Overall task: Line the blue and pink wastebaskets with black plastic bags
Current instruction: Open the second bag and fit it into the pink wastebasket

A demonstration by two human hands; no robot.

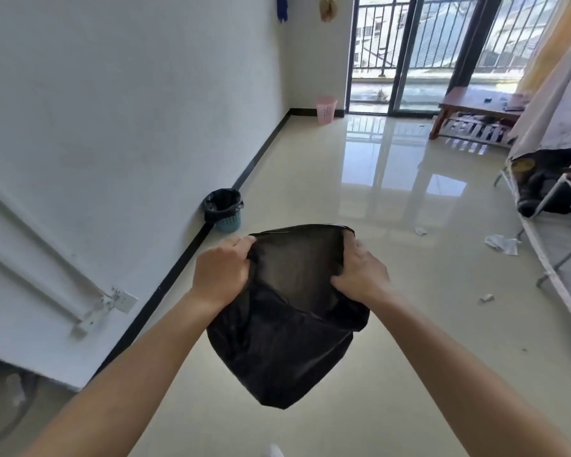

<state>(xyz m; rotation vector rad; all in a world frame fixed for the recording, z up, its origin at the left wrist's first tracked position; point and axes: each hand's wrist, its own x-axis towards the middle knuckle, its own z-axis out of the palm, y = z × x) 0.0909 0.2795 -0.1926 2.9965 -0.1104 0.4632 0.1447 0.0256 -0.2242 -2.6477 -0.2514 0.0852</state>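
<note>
Thin black plastic bag: held in mid-air over the glossy cream tiled floor, mouth stretched open and facing up and away from the wearer, closed bottom hanging down toward the camera; long axis runs mouth to bottom.
Left hand: fist closed on the bag's left rim.
Right hand: fingers clamped on the right rim.
Small blue perforated plastic wastebasket: against the white wall, lined with a black bag folded over its rim.
Pink perforated plastic wastebasket: far corner beside the glass balcony door, no liner visible.
</note>
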